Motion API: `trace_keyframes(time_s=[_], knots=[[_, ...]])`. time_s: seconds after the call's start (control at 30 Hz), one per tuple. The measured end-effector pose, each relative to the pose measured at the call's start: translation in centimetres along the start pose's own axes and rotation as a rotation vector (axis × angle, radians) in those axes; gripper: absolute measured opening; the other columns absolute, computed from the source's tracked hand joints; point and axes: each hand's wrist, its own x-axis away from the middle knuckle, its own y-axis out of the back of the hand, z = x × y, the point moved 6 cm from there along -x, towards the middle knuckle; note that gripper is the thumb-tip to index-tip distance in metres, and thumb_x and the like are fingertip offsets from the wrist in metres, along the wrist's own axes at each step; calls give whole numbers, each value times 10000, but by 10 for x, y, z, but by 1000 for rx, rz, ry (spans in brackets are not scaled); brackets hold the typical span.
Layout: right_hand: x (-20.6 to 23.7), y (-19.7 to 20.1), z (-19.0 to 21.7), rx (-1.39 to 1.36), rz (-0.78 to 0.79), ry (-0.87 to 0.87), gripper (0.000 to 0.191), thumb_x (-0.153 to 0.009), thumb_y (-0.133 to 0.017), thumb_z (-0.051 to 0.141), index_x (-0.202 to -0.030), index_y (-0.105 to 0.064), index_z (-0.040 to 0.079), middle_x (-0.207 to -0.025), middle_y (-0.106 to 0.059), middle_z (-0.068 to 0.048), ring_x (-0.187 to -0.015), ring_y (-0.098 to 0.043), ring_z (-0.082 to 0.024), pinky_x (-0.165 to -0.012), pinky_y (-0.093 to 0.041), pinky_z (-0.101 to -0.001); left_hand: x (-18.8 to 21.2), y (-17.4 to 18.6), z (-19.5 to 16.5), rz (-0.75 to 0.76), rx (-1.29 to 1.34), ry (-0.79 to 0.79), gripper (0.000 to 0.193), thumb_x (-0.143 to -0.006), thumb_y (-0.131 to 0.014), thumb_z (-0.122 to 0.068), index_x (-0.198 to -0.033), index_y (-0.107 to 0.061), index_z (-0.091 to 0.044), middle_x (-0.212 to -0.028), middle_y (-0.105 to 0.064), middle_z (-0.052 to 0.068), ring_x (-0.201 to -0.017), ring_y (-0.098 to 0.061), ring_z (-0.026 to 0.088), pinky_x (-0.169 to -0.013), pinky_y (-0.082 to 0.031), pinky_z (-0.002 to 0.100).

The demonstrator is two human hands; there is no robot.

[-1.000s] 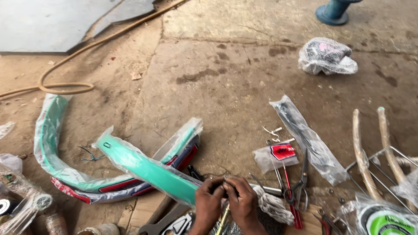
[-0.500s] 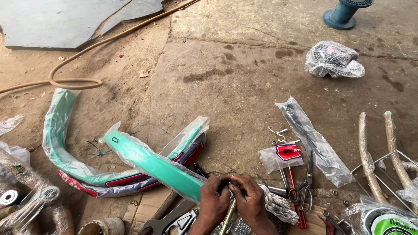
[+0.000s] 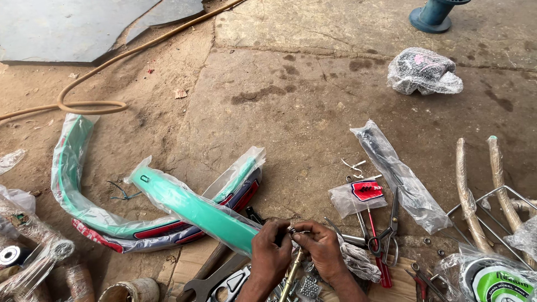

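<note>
While pinching a small nut (image 3: 291, 230) atop the brass rod (image 3: 292, 272) over the floor (image 3: 302, 106), left hand (image 3: 270, 253) and right hand (image 3: 320, 250) pressed together; could slip, likely dropping among pliers (image 3: 387, 241) and wrench (image 3: 215, 274).

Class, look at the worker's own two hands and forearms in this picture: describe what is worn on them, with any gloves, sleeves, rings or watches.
Both the left hand and the right hand are bare: no gloves, and no rings show. Both forearms are bare as far as the bottom edge, with no sleeve, cuff, watch or bracelet in sight. Anything worn higher up lies outside the picture.
</note>
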Motion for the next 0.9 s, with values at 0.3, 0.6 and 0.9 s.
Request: trace_keyframes(time_s=[0.3,0.6,0.9], knots=[[3,6,8,-202,-60,-7,246,-875,-720,86,-1103,-742,-5,-781,-712,-49,-528,-537,-73,-452,-436,-218,8,-2,-25,28,95,-289,251,-872,-711,-1,-1122,-698,15,-973,-709,135,-860,-735,254,-714,-599,359],[21,-17,6,130,-39,354,204,-920,-685,112,-1080,-732,-4,-722,-683,-55,-540,-558,-57,-453,-489,-246,-2,-15,37,54,550,360,213,-972,-668,-186,-907,-722,10,-757,-694,92,-627,-643,147,-520,-553,275],[16,-14,12,111,-70,220,224,-889,-699,97,-1084,-706,-13,-773,-732,-81,-629,-678,-109,-546,-577,-263,8,-19,42,-26,728,707,298,-941,-695,-263,-888,-685,30,-647,-629,93,-458,-526,144,-406,-432,296]])
